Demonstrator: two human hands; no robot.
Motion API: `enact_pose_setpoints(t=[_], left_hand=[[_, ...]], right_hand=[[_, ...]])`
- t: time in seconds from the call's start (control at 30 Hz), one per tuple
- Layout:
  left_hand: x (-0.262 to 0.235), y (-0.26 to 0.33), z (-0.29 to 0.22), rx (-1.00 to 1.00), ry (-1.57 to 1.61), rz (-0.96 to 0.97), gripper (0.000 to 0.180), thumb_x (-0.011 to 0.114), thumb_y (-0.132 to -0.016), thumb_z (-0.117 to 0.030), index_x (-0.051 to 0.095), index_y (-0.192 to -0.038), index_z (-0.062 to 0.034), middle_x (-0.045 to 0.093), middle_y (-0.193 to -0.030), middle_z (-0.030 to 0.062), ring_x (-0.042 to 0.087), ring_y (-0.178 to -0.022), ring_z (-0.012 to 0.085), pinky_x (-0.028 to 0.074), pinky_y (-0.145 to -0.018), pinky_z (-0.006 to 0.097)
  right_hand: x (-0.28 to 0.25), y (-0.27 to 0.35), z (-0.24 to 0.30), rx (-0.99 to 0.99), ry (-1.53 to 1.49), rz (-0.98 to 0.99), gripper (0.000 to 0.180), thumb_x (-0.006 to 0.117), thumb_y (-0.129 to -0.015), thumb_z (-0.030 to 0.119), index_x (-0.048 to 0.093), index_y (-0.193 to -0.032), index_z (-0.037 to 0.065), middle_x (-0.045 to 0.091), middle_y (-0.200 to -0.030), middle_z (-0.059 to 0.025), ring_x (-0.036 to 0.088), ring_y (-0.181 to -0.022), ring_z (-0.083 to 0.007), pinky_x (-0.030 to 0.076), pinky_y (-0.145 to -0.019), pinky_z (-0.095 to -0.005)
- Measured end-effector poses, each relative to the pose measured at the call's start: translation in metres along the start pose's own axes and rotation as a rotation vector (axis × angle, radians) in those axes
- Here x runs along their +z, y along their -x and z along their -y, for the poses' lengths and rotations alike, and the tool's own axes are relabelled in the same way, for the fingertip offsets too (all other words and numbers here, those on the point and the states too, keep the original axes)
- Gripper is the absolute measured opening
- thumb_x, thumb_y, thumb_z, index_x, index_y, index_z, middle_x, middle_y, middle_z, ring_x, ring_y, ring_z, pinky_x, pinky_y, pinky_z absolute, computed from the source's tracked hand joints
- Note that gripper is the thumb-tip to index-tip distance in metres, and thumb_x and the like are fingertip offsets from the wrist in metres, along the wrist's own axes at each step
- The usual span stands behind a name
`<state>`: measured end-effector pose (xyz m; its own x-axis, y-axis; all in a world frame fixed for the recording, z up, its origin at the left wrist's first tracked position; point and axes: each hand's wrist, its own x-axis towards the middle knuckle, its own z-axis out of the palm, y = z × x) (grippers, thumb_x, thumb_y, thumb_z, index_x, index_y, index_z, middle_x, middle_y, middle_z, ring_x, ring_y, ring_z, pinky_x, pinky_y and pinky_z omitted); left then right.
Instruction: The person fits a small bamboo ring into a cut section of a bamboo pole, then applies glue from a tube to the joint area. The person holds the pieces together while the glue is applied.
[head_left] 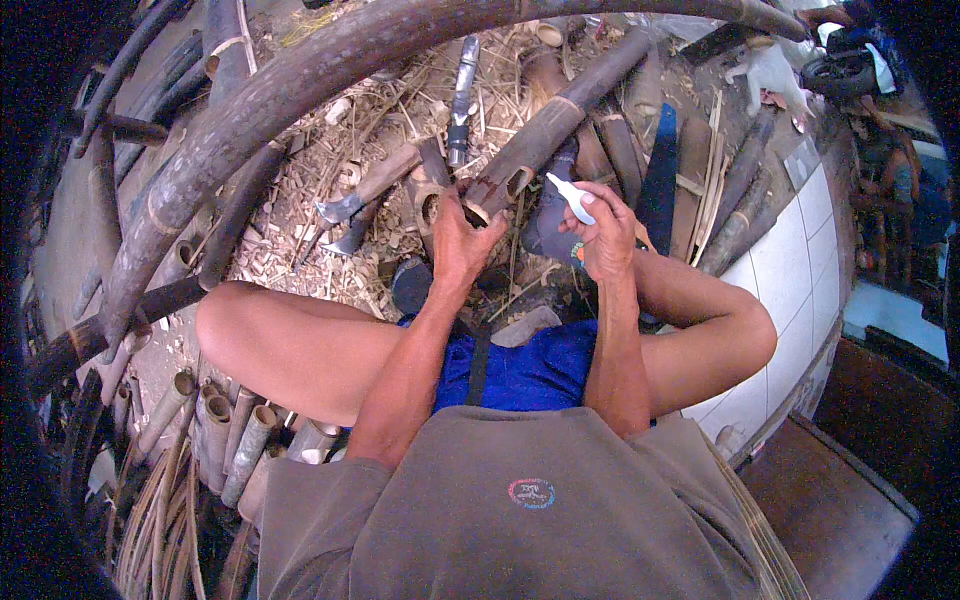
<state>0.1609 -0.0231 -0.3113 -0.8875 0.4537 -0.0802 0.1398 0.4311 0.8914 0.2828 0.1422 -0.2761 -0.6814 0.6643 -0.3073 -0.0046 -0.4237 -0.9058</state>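
Left hand: the left hand is clenched round the cut end of a dark brown bamboo pole, which runs up and to the right from it across the floor.
Right hand: the right hand is closed round a small white squeeze bottle with a pointed nozzle; the nozzle points toward the pole's open end.
Step in hand: by the look of it, the bottle is being brought to the hollow end, with the pole steadied.
Next move: it would call for a still pole and a nozzle tip set close to the rim.
Around: pale bamboo shavings and offcuts on the floor, a steel hatchet just left, a dark blue saw blade right.
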Motion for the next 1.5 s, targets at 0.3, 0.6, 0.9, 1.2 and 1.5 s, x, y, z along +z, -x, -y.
enact_pose_setpoints(t=[0.3, 0.6, 0.9, 1.2, 1.5], left_hand=[[-0.004, -0.005, 0.0, 0.09, -0.032, 0.009, 0.068, 0.082, -0.074, -0.022, 0.052, -0.129, 0.0052, 0.058, -0.118, 0.0246, 0.058, -0.111, 0.0402, 0.047, -0.096, 0.046], [0.005, -0.008, 0.013, -0.01, 0.135, -0.022, 0.069, 0.078, -0.078, -0.031, 0.053, -0.128, 0.009, 0.061, -0.12, 0.028, 0.061, -0.112, 0.0374, 0.047, -0.098, 0.044], [-0.001, -0.008, 0.008, -0.192, 0.261, 0.013, 0.078, 0.075, -0.081, -0.039, 0.049, -0.132, 0.0132, 0.062, -0.124, 0.0297, 0.061, -0.114, 0.0346, 0.044, -0.101, 0.04], [0.002, -0.012, 0.015, -0.241, 0.304, 0.016, 0.076, 0.076, -0.078, -0.043, 0.052, -0.127, 0.0103, 0.065, -0.116, 0.0237, 0.063, -0.105, 0.0305, 0.046, -0.097, 0.038], [-0.002, -0.014, 0.021, -0.558, 0.735, 0.309, 0.058, 0.069, -0.086, -0.038, 0.054, -0.124, 0.0036, 0.067, -0.104, 0.0171, 0.07, -0.082, 0.0242, 0.057, -0.066, 0.033]], right_hand=[[-0.002, -0.002, -0.009, 0.003, 0.019, 0.011, 0.026, 0.062, -0.095, 0.013, 0.066, -0.113, -0.004, 0.065, -0.082, -0.0108, 0.06, -0.069, -0.0183, 0.056, -0.066, -0.0383], [0.0, 0.0, -0.003, 0.014, 0.01, 0.0, 0.027, 0.062, -0.094, 0.014, 0.065, -0.114, -0.004, 0.064, -0.082, -0.0116, 0.06, -0.07, -0.0186, 0.056, -0.066, -0.038], [0.001, -0.001, -0.003, 0.009, -0.034, -0.018, 0.027, 0.062, -0.093, 0.014, 0.065, -0.113, -0.005, 0.064, -0.082, -0.0117, 0.059, -0.07, -0.0184, 0.055, -0.065, -0.0379], [-0.001, -0.002, -0.003, -0.008, -0.05, -0.001, 0.026, 0.062, -0.094, 0.013, 0.066, -0.113, -0.004, 0.064, -0.081, -0.0117, 0.06, -0.068, -0.0185, 0.055, -0.064, -0.0377], [0.0, -0.002, -0.002, 0.008, -0.04, -0.028, 0.028, 0.063, -0.093, 0.016, 0.065, -0.114, -0.004, 0.064, -0.081, -0.0107, 0.06, -0.069, -0.018, 0.056, -0.065, -0.0379]])
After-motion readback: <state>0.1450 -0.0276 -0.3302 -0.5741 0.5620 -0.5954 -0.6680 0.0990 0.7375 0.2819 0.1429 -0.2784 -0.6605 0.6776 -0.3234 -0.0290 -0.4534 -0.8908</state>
